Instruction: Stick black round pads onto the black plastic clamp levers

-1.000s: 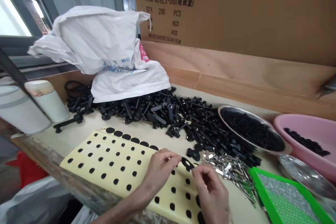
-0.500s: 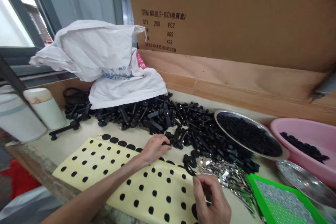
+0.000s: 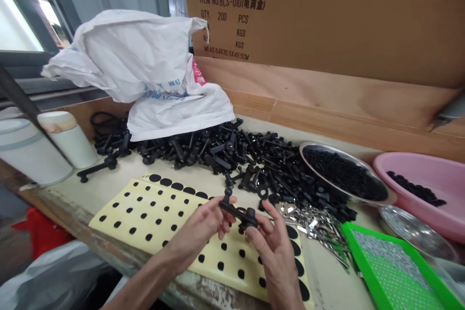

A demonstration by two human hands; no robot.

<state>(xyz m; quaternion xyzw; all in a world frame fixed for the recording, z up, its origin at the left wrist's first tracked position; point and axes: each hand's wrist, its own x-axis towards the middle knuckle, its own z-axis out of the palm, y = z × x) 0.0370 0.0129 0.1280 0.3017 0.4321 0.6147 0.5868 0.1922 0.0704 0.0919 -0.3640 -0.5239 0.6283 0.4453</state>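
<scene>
A black plastic arm [image 3: 236,212] with round knobs at its ends is held between both hands above a yellow sheet [image 3: 145,203] dotted with black pads. My left hand [image 3: 205,225] grips its left end, fingers closed round it. The right end lies between the thumb and fingers of my right hand [image 3: 272,242]. Beyond the hands spreads a pile of black parts [image 3: 218,150]. Shiny metal pieces [image 3: 319,227] lie to the right of my right hand.
A white sack [image 3: 134,58] rests on the pile. Two pale containers [image 3: 69,138] stand left. On the right are a steel dish of black parts [image 3: 337,174], a pink basin [image 3: 428,169], a second steel dish [image 3: 417,230] and a green tray [image 3: 378,276].
My hands have come together. My left hand has moved back from the pile, and the black arm is now held between both hands. The view has shifted slightly.
</scene>
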